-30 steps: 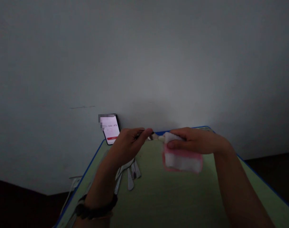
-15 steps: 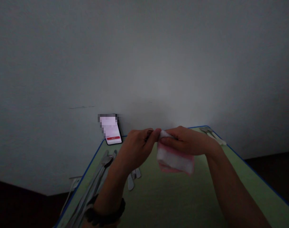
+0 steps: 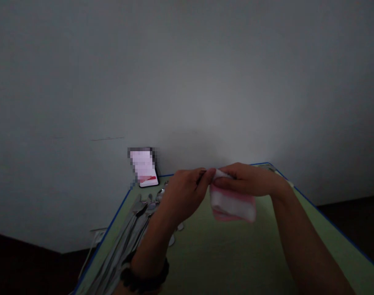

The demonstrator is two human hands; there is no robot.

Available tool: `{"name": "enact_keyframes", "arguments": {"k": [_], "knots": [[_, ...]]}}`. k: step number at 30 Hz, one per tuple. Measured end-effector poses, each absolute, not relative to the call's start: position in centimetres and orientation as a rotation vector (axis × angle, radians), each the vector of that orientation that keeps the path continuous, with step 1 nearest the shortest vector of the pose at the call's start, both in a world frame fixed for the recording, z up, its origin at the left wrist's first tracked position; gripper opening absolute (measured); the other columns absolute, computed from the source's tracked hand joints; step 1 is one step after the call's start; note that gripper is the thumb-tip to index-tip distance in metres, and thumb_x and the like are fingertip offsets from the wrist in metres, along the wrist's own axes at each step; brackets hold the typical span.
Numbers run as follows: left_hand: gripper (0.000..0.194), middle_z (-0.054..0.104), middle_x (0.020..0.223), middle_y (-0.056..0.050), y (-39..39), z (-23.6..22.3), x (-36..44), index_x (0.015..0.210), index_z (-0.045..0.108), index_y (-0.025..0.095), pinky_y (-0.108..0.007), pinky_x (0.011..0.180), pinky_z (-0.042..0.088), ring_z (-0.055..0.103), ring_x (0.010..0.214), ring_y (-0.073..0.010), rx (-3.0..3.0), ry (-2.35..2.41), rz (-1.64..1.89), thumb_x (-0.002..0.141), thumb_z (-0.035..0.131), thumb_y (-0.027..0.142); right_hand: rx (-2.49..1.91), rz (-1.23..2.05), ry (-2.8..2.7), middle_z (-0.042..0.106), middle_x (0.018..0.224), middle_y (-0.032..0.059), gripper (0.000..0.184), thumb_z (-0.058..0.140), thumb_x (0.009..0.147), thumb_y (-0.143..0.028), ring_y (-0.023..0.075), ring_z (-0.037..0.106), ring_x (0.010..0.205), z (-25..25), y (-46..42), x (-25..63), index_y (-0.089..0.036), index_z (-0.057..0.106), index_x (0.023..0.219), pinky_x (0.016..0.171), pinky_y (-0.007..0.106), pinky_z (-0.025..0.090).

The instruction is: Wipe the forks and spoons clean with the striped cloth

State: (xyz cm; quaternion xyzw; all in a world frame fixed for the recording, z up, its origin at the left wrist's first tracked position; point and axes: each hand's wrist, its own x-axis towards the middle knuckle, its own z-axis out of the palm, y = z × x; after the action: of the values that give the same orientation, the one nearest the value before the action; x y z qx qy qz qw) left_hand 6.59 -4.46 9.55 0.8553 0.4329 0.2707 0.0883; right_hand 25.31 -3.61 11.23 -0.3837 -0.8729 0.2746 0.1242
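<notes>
My left hand (image 3: 183, 194) is closed around the handle of a thin metal utensil (image 3: 202, 175), most of which is hidden by my fingers. My right hand (image 3: 246, 180) pinches a folded white cloth with pink edges (image 3: 233, 205) around the utensil's other end; the two hands touch above the far part of the green table (image 3: 224, 254). A dark band sits on my left wrist (image 3: 145, 278).
Several metal utensils (image 3: 128, 237) lie in a row along the table's left side. A lit phone (image 3: 145, 170) leans on the grey wall at the far left corner. More cutlery (image 3: 283, 178) lies at the far right corner. The table has a blue rim.
My hands have come closer together, so the cloth now covers nearly all of the utensil. My left arm shifted right, uncovering more of the utensils on the left.
</notes>
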Motion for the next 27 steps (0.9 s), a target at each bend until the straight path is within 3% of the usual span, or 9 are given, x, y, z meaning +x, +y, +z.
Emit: {"name": "enact_keyframes", "arguments": {"k": [8, 15, 19, 23, 27], "knots": [[0.042, 0.058, 0.055, 0.002, -4.1, 10.1, 4.9, 0.071, 0.063, 0.015, -0.019, 0.046, 0.031, 0.048, 0.046, -0.0071, 2.528, 1.295, 0.939, 0.092, 0.036, 0.039, -1.066, 0.947, -2.49, 0.055, 0.07, 0.0006, 0.037, 0.039, 0.087, -0.048, 0.0093, 0.047, 0.059, 11.7, -3.9, 26.0, -0.015, 0.054, 0.083, 0.05, 0.019, 0.035], [0.048, 0.048, 0.045, 0.004, -3.8, 10.2, 3.9, 0.063, 0.062, 0.015, -0.019, 0.045, 0.032, 0.045, 0.043, -0.0081, 2.426, 1.316, 1.043, 0.09, 0.036, 0.044, -1.05, 0.794, -2.428, 0.058, 0.072, 0.0001, 0.031, 0.046, 0.085, -0.043, 0.0096, 0.048, 0.06, 11.9, -4.1, 26.6, -0.016, 0.059, 0.089, 0.053, 0.02, 0.035], [0.06, 0.055, 0.053, 0.001, -3.8, 10.2, 3.4, 0.07, 0.065, 0.015, -0.02, 0.049, 0.037, 0.049, 0.049, -0.0105, 2.196, 1.291, 0.909, 0.092, 0.02, 0.048, -1.124, 0.588, -2.421, 0.065, 0.083, 0.0007, 0.028, 0.05, 0.084, -0.038, 0.0113, 0.054, 0.065, 11.7, -4.0, 26.8, -0.02, 0.062, 0.102, 0.058, 0.021, 0.037], [0.055, 0.054, 0.054, 0.002, -3.8, 10.1, 3.1, 0.07, 0.062, 0.017, -0.021, 0.051, 0.037, 0.051, 0.051, -0.0113, 2.142, 1.223, 0.651, 0.09, 0.024, 0.051, -1.128, 0.441, -2.425, 0.068, 0.096, 0.0014, 0.027, 0.053, 0.083, -0.031, 0.0148, 0.059, 0.08, 11.4, -3.8, 26.5, -0.022, 0.063, 0.106, 0.069, 0.023, 0.04], [0.054, 0.047, 0.052, 0.003, -4.0, 10.4, 3.4, 0.059, 0.051, 0.017, -0.021, 0.049, 0.033, 0.045, 0.049, -0.0106, 2.2, 1.263, 0.624, 0.091, 0.022, 0.05, -1.143, 0.433, -2.411, 0.069, 0.093, 0.0014, 0.027, 0.053, 0.082, -0.033, 0.0142, 0.06, 0.077, 11.3, -3.8, 25.8, -0.022, 0.064, 0.104, 0.067, 0.022, 0.04]]}}
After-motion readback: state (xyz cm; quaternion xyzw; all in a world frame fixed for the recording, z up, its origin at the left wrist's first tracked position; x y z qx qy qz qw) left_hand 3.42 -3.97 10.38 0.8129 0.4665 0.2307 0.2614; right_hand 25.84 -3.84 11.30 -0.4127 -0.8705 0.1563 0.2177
